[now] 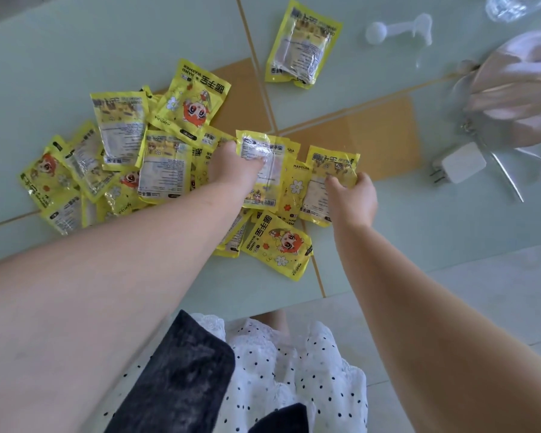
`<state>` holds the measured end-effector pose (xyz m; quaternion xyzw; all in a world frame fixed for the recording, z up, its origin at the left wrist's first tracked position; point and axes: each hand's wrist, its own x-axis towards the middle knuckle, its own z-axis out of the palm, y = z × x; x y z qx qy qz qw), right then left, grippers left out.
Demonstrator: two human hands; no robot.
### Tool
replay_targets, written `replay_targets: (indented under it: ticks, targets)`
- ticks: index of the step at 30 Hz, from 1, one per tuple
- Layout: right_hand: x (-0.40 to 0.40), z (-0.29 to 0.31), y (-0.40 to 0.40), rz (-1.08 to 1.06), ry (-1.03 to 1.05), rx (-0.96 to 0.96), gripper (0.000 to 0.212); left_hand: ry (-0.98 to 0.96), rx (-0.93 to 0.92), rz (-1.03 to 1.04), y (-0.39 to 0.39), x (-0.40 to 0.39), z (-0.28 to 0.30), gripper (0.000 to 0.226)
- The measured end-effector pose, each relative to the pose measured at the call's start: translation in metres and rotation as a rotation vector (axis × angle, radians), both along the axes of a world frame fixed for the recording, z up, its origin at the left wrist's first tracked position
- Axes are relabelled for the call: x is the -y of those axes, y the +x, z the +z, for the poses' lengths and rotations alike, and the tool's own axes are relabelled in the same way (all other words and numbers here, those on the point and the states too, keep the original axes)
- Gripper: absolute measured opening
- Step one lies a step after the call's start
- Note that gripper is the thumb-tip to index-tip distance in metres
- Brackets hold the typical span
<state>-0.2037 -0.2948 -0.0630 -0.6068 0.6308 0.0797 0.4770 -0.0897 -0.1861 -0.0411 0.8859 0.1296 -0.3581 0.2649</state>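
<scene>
My left hand [231,165] is curled round the left edge of a flat yellow plastic hand-warmer packet [263,185], my fingers lying over its upper part. That packet is printed back up and sits at the middle of the heap, on top of the others. My right hand [355,198] pinches a second yellow packet [316,201] near its right edge, just beside the first, at the right rim of the heap; whether it is lifted clear of the ones under it I cannot tell. Both belong to a loose pile of matching yellow packets [119,157] spreading to my left over the pale green glass table [75,42], some showing a cartoon face with orange hair, others the printed back. One lone yellow packet [303,42] lies well apart, beyond the pile. Further right is a white plastic scoop [397,28], and nearer me a white square charger plug [461,162] near a pale pink bag [519,89]. Below the table edge hangs my white dotted skirt [294,370]
</scene>
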Motion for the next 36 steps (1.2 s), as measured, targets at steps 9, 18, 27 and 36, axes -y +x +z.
replay_targets:
  ticks: [9, 18, 27, 36]
  targets:
    - [-0.001, -0.002, -0.005, -0.072, 0.039, 0.071, 0.011, -0.039, -0.012, -0.054, -0.001, 0.002, 0.003, 0.071]
    - [0.008, 0.014, -0.013, -0.347, 0.103, 0.260, 0.038, -0.148, -0.025, 0.000, 0.021, -0.022, 0.013, 0.077]
    - [-0.013, 0.023, 0.001, -0.247, 0.400, 0.305, 0.006, -0.200, -0.012, 0.112, 0.088, -0.060, 0.019, 0.042]
    - [-0.046, -0.001, 0.011, 0.128, 0.068, 0.081, 0.018, -0.006, 0.164, -0.130, 0.122, -0.048, 0.006, 0.046]
